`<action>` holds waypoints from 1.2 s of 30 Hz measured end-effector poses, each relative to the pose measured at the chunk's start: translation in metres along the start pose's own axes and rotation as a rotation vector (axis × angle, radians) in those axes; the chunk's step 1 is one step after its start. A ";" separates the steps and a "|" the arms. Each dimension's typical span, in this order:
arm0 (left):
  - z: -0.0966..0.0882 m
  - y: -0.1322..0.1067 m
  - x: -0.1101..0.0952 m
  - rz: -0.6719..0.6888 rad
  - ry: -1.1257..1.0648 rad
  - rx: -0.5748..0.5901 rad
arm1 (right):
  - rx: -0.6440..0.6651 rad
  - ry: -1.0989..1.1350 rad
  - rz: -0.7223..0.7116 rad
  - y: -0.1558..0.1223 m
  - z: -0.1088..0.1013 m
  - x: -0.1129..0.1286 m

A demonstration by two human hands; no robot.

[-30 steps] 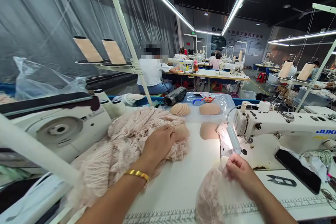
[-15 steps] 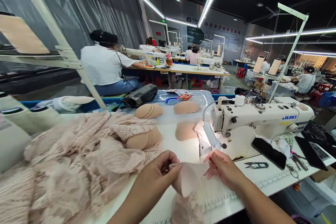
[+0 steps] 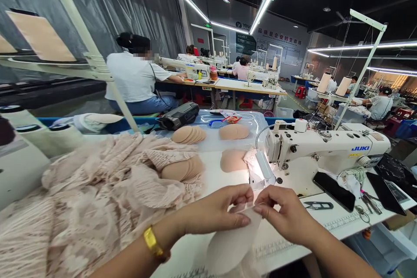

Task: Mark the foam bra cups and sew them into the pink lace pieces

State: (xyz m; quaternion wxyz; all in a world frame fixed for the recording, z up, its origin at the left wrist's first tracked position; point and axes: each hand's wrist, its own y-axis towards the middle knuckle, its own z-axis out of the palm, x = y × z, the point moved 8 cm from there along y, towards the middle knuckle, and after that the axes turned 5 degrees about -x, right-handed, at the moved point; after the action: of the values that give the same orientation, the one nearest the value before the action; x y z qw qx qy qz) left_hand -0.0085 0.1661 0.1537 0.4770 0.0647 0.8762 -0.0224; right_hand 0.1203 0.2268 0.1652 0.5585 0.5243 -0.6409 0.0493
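My left hand (image 3: 230, 208) pinches the top edge of a pale beige fabric piece (image 3: 232, 245), which hangs down over the table's front part. Right beside it, my right hand (image 3: 282, 213) grips the same edge between thumb and fingers. The fingertips of both hands almost meet. The lower end of the fabric piece is blurred. Just beyond my hands stands a white sewing machine (image 3: 312, 150), its lamp lit over some lace by the needle area. Skin-coloured oval pads (image 3: 182, 168) lie stacked on the lace cloth to the left.
A heap of pale pink lace fabric (image 3: 107, 195) covers the table's left side. More oval pads (image 3: 189, 134) lie farther back. Right of my hands are thread snips (image 3: 319, 205), a black phone (image 3: 334, 190) and scissors (image 3: 371, 202). A co-worker (image 3: 135, 78) sits at a machine ahead.
My left hand has moved right, so both hands now come together at the fabric's edge. The fabric piece, stretched between them before, now hangs below. The view has shifted slightly.
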 end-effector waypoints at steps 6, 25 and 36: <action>-0.042 -0.035 -0.013 0.286 0.505 -0.570 | -0.316 -0.423 -0.555 -0.013 -0.011 0.045; 0.049 0.024 0.051 0.443 0.966 -0.320 | 0.307 -0.685 -0.435 -0.011 -0.001 -0.097; 0.051 0.019 0.044 0.518 0.871 -0.441 | 0.334 -0.584 -0.402 -0.014 -0.009 -0.082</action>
State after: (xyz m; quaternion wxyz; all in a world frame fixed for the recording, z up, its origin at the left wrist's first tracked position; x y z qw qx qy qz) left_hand 0.0127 0.1843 0.0892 0.0625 0.1798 0.9319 0.3087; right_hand 0.1224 0.2769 0.0979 0.2579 0.7151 -0.6405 -0.1090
